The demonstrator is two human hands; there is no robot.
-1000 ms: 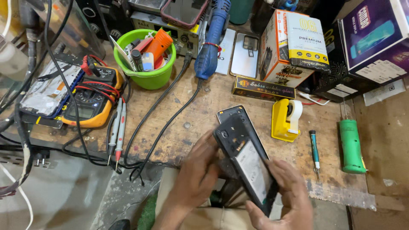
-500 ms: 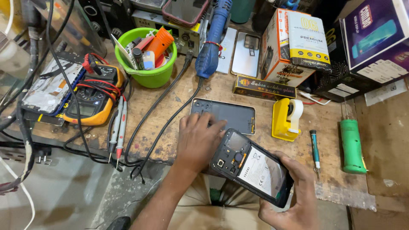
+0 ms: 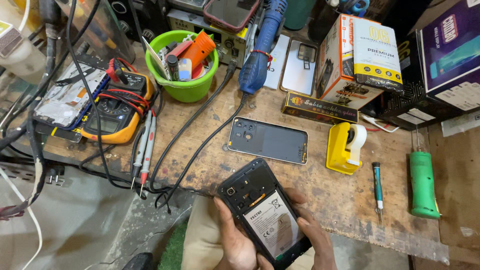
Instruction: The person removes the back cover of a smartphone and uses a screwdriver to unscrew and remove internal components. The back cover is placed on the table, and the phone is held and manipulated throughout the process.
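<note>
A black phone (image 3: 262, 212) with its back removed, showing the battery with a white label, is held in both hands above my lap at the bench's front edge. My left hand (image 3: 235, 240) grips its left side and my right hand (image 3: 312, 235) grips its right side. The detached grey back cover (image 3: 268, 140) lies flat on the wooden bench (image 3: 320, 195) just beyond the phone, with neither hand touching it.
A yellow tape dispenser (image 3: 344, 148), small screwdriver (image 3: 378, 190) and green-handled tool (image 3: 423, 184) lie right. A green bowl of tools (image 3: 183, 66), yellow multimeter (image 3: 113, 111) with probes, black cables, blue tool (image 3: 260, 50) and boxes (image 3: 360, 57) crowd the back.
The back cover came off the phone and my left hand laid it on the bench. That hand then returned, so both hands hold the phone nearer my lap.
</note>
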